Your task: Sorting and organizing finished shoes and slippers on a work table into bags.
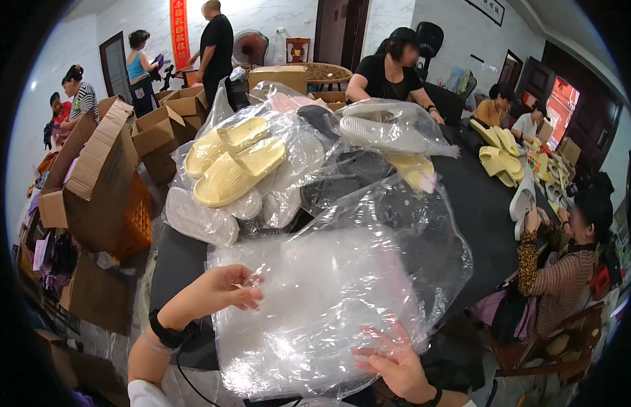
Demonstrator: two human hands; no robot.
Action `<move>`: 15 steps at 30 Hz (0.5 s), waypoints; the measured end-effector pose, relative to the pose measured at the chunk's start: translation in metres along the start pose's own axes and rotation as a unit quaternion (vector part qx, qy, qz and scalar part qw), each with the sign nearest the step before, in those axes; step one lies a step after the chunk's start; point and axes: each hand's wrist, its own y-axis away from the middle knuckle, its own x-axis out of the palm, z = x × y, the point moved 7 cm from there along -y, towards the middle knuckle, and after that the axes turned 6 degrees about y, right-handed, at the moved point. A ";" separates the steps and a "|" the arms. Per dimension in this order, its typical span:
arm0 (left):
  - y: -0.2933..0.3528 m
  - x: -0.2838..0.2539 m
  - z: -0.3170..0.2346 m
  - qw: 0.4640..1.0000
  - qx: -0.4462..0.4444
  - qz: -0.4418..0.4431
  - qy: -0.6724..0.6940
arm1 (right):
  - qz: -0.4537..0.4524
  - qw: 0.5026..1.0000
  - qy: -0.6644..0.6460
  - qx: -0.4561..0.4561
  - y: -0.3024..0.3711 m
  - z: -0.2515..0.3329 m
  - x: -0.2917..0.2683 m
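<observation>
A stack of clear plastic bags (295, 292) lies on the black table in front of me. My left hand (227, 288) is over its left edge, fingers loosely curled and thumb apart from them. At the lower right of the stack, my right hand (393, 363) has its fingers spread, with the fingertips against or beneath clear film; I cannot tell which. One loose bag (451, 261) billows out to the right. Just beyond the stack is a heap of bagged slippers: a yellow pair (237, 166), a white slipper (201, 217) and a grey-white pair (390, 125).
More yellow slippers (498, 152) lie on the table's right side, where a seated person (566, 271) holds white slippers (524, 203). Cardboard boxes (101, 169) and an orange crate (135, 220) stand at the left. Another person (397, 71) is across the table. Others are farther back.
</observation>
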 end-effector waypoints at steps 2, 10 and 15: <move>-0.001 -0.014 0.004 0.997 -0.003 -0.011 -0.079 | 0.008 0.999 -0.039 0.016 0.000 -0.011 0.004; -0.035 -0.075 -0.009 0.918 0.108 -0.136 -0.356 | 0.102 0.969 0.029 0.222 0.008 -0.058 0.020; -0.031 -0.065 -0.014 0.880 0.173 -0.142 -0.419 | 0.259 0.917 0.239 0.188 0.021 -0.005 0.032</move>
